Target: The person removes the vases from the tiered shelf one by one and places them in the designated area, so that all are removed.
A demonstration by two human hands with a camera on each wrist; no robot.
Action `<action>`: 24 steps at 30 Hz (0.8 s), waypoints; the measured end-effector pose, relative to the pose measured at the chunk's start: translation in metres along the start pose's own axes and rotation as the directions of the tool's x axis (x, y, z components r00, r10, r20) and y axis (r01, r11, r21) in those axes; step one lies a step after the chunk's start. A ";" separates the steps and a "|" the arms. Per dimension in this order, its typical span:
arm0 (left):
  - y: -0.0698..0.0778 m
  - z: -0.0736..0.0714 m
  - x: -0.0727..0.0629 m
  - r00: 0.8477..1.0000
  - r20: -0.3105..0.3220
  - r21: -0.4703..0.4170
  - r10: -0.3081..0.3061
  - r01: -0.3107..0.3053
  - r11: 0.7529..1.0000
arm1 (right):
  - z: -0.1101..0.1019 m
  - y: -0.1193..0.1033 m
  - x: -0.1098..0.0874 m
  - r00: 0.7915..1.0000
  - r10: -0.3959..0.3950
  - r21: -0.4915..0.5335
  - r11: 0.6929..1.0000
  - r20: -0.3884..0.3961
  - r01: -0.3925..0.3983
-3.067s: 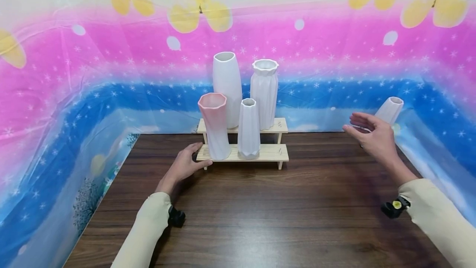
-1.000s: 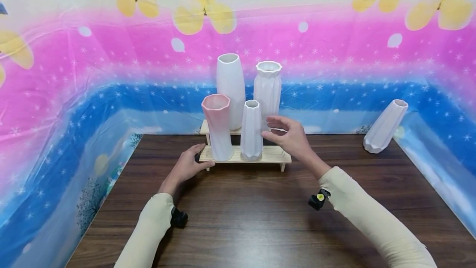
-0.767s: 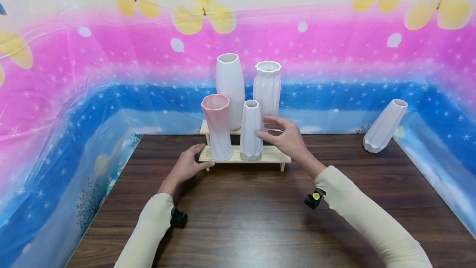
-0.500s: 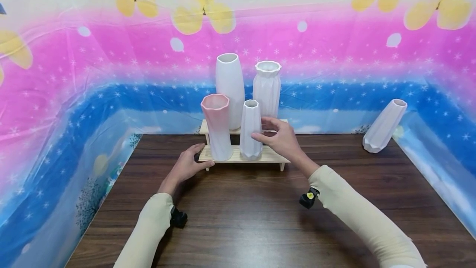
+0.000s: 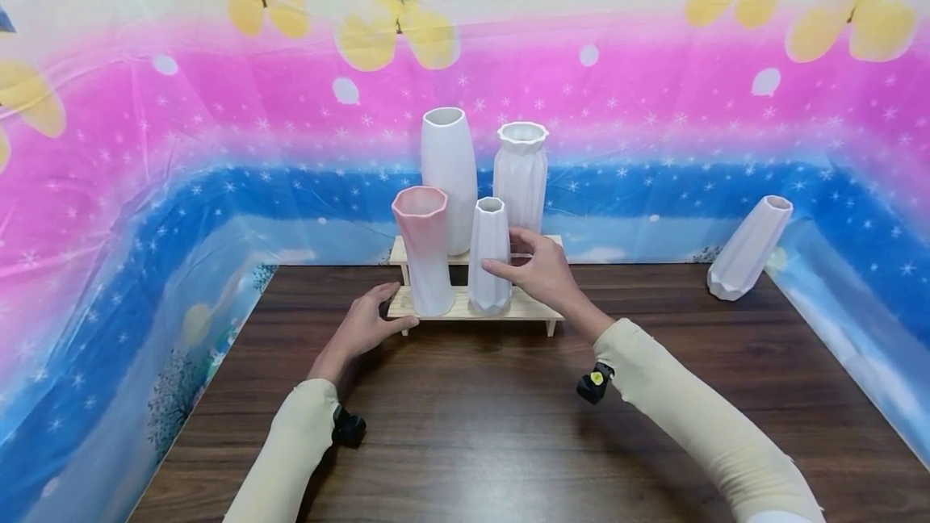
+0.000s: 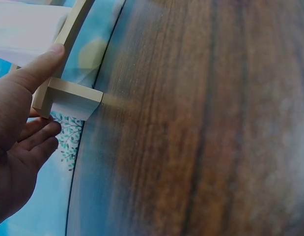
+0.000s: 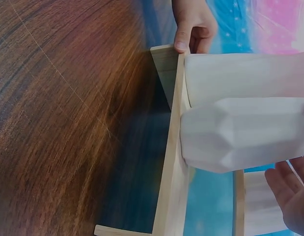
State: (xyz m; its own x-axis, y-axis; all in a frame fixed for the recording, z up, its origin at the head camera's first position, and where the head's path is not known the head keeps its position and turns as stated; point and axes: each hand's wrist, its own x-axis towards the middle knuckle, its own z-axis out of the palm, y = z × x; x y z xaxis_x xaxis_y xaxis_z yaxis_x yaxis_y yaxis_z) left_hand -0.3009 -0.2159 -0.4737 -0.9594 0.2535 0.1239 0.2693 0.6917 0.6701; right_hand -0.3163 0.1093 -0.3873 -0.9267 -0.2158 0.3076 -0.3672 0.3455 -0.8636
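Note:
A two-tier wooden stand (image 5: 526,307) bears several vases. My left hand (image 5: 363,320) grips the left end of its lower tier, the thumb on the front edge and the other fingers behind and beneath, as the left wrist view shows. My right hand (image 5: 541,271) is around the right side of the slim white faceted vase (image 5: 490,240) on the lower tier. Its thumb overlaps the vase's front, and the index fingertip is hidden behind it. The lower fingers (image 7: 282,184) are loosely extended alongside. Left of this vase stands a pink-rimmed vase (image 5: 424,244).
On the upper tier stand a tall smooth white vase (image 5: 448,168) and a white vase with a scalloped rim (image 5: 520,176). Another white faceted vase (image 5: 751,248) leans at the table's back right. A patterned cloth backdrop (image 5: 639,79) closes off the dark wooden table (image 5: 465,442).
My right hand has come from the leaning vase at the right to the slim white vase and slid left around it. The left hand stays at the stand's end.

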 end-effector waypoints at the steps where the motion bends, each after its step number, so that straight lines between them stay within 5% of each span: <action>1: 0.000 0.000 0.000 1.000 -0.001 0.001 0.000 0.000 1.000 | 0.000 0.000 0.000 1.000 -0.001 -0.009 1.000 0.001 0.001; 24: 0.001 0.000 0.000 1.000 0.000 0.006 0.004 -0.004 1.000 | -0.004 -0.006 0.000 0.999 -0.038 -0.045 0.998 -0.015 0.037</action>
State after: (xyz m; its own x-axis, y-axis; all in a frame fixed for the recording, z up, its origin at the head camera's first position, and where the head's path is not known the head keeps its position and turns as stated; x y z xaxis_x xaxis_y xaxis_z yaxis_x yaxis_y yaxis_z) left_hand -0.3005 -0.2153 -0.4735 -0.9584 0.2561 0.1264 0.2734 0.6946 0.6654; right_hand -0.3140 0.1110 -0.3803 -0.9131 -0.2150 0.3463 -0.4048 0.3778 -0.8327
